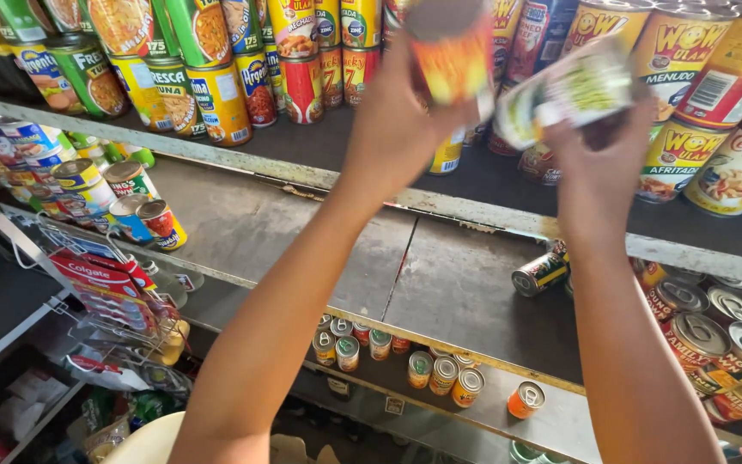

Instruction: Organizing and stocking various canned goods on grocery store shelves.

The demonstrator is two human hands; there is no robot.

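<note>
My left hand (401,120) is raised before the top shelf and grips a tin with an orange and red label (450,53), blurred by motion. My right hand (599,163) is raised beside it and grips a tin with a green and white label (564,90), tilted on its side. Both tins hover in front of the stacked tins on the top shelf (302,146). The two tins are close together, almost touching.
Rows of yellow, green and red tins (216,77) fill the top shelf's left; large yellow-labelled tins (689,51) stand at its right. The middle shelf (440,283) has tins at left and right and one lying tin (538,273). Small tins (444,374) line the lower shelf. A rack of red packets (100,283) hangs at left.
</note>
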